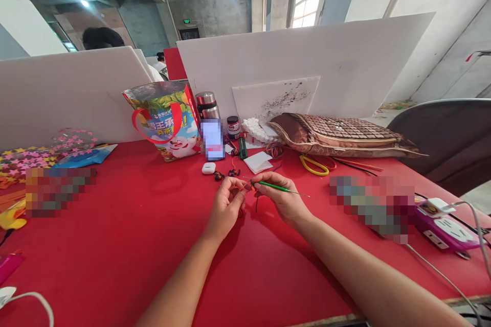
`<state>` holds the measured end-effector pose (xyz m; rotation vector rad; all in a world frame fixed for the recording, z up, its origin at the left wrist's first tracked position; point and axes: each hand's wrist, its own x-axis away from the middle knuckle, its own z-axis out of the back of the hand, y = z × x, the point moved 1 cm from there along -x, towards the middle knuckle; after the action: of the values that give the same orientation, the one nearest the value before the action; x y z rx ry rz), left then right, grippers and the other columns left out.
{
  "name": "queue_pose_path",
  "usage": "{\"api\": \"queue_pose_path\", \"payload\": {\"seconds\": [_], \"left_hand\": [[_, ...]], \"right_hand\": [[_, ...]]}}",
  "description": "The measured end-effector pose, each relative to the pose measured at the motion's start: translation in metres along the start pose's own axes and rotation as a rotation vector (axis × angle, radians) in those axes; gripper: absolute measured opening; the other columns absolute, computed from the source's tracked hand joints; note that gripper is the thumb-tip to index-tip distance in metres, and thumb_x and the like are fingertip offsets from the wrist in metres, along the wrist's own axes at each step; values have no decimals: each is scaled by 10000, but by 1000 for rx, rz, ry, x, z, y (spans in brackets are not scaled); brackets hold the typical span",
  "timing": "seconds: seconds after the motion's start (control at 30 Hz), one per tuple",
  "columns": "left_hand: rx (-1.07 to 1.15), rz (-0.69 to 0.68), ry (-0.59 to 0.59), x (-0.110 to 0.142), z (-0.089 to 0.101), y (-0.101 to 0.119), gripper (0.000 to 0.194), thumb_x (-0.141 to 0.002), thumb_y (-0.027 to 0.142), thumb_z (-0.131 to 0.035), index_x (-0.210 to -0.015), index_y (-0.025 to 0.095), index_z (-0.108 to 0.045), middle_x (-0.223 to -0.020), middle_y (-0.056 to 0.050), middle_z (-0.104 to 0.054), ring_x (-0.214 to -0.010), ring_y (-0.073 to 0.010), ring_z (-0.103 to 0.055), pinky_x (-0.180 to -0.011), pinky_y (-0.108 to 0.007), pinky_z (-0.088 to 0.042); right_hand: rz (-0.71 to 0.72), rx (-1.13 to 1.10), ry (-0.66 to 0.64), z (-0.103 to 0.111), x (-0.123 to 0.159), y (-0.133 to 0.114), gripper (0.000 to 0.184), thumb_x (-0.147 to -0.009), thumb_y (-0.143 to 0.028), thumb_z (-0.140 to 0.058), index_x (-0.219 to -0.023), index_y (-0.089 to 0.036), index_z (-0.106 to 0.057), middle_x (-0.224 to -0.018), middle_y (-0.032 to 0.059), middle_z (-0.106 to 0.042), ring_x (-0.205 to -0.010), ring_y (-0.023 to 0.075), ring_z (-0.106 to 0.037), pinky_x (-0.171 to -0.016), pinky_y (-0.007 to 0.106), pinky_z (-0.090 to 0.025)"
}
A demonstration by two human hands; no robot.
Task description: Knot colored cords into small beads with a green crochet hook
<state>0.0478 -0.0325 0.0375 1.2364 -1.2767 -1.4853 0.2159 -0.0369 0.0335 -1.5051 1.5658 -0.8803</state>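
Note:
Over the red table (126,235), my right hand (282,196) is closed round a thin hook with a green handle (276,187), its metal end sticking out to the right. My left hand (226,207) pinches a tiny orange piece with dark thread at the hook's tip (247,189). The two hands almost touch at the fingertips. A dark thread hangs down between them to the cloth. Small dark and orange finished pieces (226,174) lie just beyond my hands.
A colourful gift bag (164,120), a steel flask (207,104), a dark jar (232,126), a white earbud case (208,167), a yarn ball (273,149), yellow scissors (314,165) and a brown cushion (337,135) stand behind. A purple power strip (445,227) lies right. White dividers back the table.

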Motion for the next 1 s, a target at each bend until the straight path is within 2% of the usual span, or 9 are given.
{"api": "queue_pose_path", "payload": {"seconds": [0.13,0.23,0.37,0.47,0.6,0.8,1.0], "left_hand": [[9,-30,13,2,0,2,229,-952,375,-685,-992,249,-498,-1142,-44,-691,-576,-87,-537,-548,-255,-467],[-5,-63,11,1,2,4,153,-955,343,-664,-982,244,-551,-1196,-56,-686,-608,-96,-543,-582,-269,-473],[-61,-108,8,-2,5,2,173,-905,295,-714,-761,204,-678,-1045,-67,-695,-778,-162,-607,-753,-314,-506],[-69,-111,27,-3,5,3,116,-876,301,-757,-802,212,-754,-953,-70,-704,-950,-230,-641,-862,-338,-499],[-26,-60,34,0,1,6,205,-885,408,-782,-939,211,-777,-976,-63,-726,-876,-213,-634,-804,-328,-498],[64,40,72,0,-5,2,324,-774,457,-892,-920,207,-747,-742,4,-641,-672,-156,-543,-629,-274,-422],[202,127,121,-2,-5,1,365,-701,432,-925,-892,195,-723,-832,-6,-695,-702,-128,-554,-647,-248,-412]], "right_hand": [[26,23,2,0,0,-1,249,-648,-381,-996,-819,-249,-872,-825,34,-806,-763,171,-675,-774,325,-559],[40,47,10,1,0,0,233,-660,-366,-980,-828,-250,-867,-835,34,-801,-779,182,-674,-778,339,-556],[58,80,12,2,-1,1,237,-670,-371,-970,-838,-247,-858,-847,36,-803,-787,190,-682,-776,343,-558],[60,87,0,1,-1,2,241,-673,-379,-968,-835,-244,-851,-842,37,-803,-772,187,-680,-752,336,-559],[86,103,-7,-2,2,1,242,-705,-406,-960,-851,-250,-847,-839,36,-801,-755,186,-674,-711,325,-554],[127,122,-13,-6,6,4,246,-760,-440,-934,-893,-256,-839,-902,42,-810,-763,191,-677,-758,359,-578],[125,118,-26,-7,8,1,223,-797,-427,-910,-925,-252,-856,-892,41,-798,-795,194,-694,-772,351,-586]]}}
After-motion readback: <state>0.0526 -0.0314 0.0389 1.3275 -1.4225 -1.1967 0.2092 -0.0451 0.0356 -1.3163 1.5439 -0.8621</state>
